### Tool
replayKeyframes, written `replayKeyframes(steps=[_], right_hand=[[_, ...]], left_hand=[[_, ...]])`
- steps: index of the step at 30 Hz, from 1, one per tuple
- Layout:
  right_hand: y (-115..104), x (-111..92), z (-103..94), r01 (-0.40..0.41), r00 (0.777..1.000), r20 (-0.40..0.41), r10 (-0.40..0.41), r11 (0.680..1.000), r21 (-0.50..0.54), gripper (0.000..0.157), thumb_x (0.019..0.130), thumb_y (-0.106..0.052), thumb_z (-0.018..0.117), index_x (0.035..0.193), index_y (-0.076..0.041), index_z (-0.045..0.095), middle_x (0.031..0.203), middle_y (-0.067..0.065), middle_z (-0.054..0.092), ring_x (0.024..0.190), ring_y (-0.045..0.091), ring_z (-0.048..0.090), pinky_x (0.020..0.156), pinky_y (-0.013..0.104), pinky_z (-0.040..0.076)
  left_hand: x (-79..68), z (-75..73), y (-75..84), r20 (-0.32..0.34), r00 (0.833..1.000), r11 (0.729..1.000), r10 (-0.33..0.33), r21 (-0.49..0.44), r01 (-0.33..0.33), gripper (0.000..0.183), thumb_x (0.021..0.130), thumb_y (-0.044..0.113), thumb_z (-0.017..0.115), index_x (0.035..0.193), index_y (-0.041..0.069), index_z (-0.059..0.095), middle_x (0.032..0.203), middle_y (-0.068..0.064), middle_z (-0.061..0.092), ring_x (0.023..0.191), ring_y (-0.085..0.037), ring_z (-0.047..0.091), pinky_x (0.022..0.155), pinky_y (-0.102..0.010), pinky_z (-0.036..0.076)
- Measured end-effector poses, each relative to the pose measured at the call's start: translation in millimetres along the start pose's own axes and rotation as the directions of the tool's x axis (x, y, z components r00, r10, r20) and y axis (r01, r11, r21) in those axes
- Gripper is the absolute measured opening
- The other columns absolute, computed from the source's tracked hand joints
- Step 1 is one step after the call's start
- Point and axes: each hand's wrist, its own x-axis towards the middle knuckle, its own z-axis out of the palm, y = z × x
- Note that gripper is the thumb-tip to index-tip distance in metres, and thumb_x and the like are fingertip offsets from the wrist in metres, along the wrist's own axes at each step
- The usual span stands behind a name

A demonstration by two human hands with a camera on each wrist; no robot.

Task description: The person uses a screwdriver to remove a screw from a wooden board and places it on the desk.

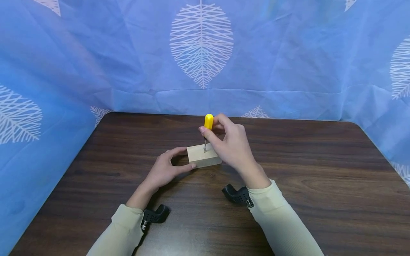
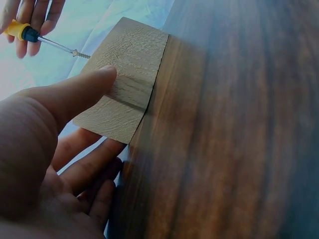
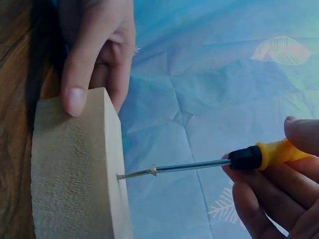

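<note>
A pale wooden block point(image 1: 205, 161) lies on the dark table. My left hand point(image 1: 164, 169) grips its left end, thumb on the near side and fingers on the far side. Partway into the block's top stands a screw point(image 3: 135, 174), most of its thread still showing. The shaft of a screwdriver point(image 3: 194, 166) meets the screw head, roughly in line with it. My right hand point(image 1: 235, 145) holds the yellow handle point(image 1: 209, 121) between thumb and fingers, above the block. In the left wrist view, the left thumb point(image 2: 94, 89) presses the block's side.
The wood-grain table point(image 1: 304, 170) extends around both hands. Behind and beside it hangs a blue cloth point(image 1: 275, 53) with white leaf prints. Black wrist mounts point(image 1: 237, 195) stick out from both sleeves above the tabletop.
</note>
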Motion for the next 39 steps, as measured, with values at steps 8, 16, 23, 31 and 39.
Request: replayKeyframes(steps=[8,16,23,31,39], right_hand=[[-1.7,-0.5,-8.5,-0.009,1.0,0.003,0.009,1.0,0.023,0.014,0.096,-0.021,0.085,0.105,-0.012,0.08,0.096,0.002,0.081,0.083,0.015,0.076,0.078,0.04,0.061],[-1.7,0.3,-4.4,-0.028,0.999,0.031,0.027,0.999,0.036,0.015,0.101,-0.022,0.078,0.111,-0.011,0.075,0.1,0.004,0.082,0.087,0.016,0.076,0.083,0.037,0.064],[-2.0,-0.4,-1.6,0.02,1.0,-0.002,-0.02,1.0,-0.014,0.017,0.098,-0.028,0.082,0.107,-0.014,0.077,0.094,-0.001,0.08,0.083,0.013,0.076,0.073,0.036,0.061],[-1.6,-0.6,0.5,0.081,0.996,-0.039,-0.083,0.996,-0.043,0.015,0.096,-0.023,0.085,0.1,-0.01,0.078,0.096,0.002,0.074,0.08,0.014,0.07,0.072,0.03,0.059],[-3.3,-1.1,-0.1,0.064,0.998,-0.011,-0.064,0.998,-0.011,0.012,0.098,-0.021,0.083,0.105,-0.012,0.08,0.099,0.002,0.08,0.078,0.013,0.074,0.07,0.033,0.061]], left_hand=[[3.7,2.9,3.4,0.003,1.0,1.0,0.016,0.002,-0.016,0.076,0.091,0.047,0.086,0.156,0.019,0.058,0.159,-0.007,0.058,0.153,-0.035,0.047,0.124,-0.065,0.038],[0.4,2.4,1.2,-0.002,1.0,1.0,0.001,0.001,-0.001,0.077,0.091,0.047,0.086,0.157,0.019,0.057,0.16,-0.007,0.058,0.153,-0.035,0.046,0.124,-0.066,0.038],[0.0,1.3,2.8,-0.001,1.0,1.0,0.004,-0.007,-0.004,0.076,0.092,0.045,0.085,0.157,0.018,0.057,0.161,-0.009,0.057,0.155,-0.036,0.044,0.125,-0.066,0.035],[0.2,0.5,1.9,-0.003,1.0,1.0,0.007,-0.001,-0.007,0.075,0.092,0.046,0.085,0.156,0.018,0.058,0.16,-0.009,0.057,0.155,-0.037,0.044,0.125,-0.067,0.035],[-0.1,0.5,1.5,-0.004,1.0,1.0,0.003,0.004,-0.003,0.074,0.092,0.045,0.085,0.155,0.018,0.058,0.159,-0.009,0.059,0.154,-0.037,0.045,0.125,-0.067,0.035]])
